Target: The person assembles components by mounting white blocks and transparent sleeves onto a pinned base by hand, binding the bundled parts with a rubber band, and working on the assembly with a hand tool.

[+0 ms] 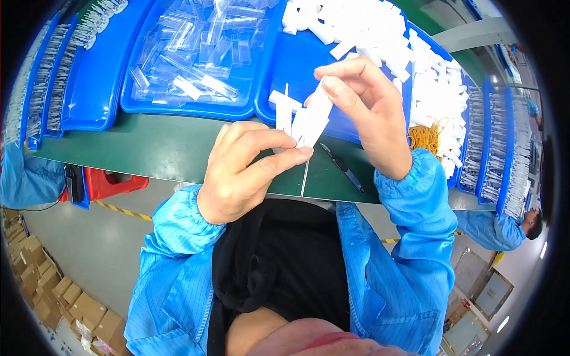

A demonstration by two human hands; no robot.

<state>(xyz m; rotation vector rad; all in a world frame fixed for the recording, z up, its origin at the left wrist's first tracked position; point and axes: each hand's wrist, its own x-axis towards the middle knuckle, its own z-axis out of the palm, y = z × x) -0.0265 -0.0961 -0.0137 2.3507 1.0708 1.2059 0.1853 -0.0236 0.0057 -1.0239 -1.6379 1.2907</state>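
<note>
Above the table's front edge, my left hand [252, 166] pinches the lower end of a small flat white piece [313, 120] between thumb and fingers. The thumb and index finger of my right hand [371, 110] close on the upper end of that same piece, which is tilted. Whether it is a folded box or a plastic part, I cannot tell. Just left of it are more narrow white pieces [284, 107], one lying crosswise; whether my left hand also holds them is not plain. A dark pen [342, 167] lies on the green tabletop below my right hand.
Transparent plastic sleeves fill a blue tray [178, 107] at left. White pieces [380, 26] are heaped in the blue tray ahead and further right. Yellow rubber bands [424, 139] lie among them. Racks of small parts [490, 142] stand at both sides. Other people in blue sit nearby.
</note>
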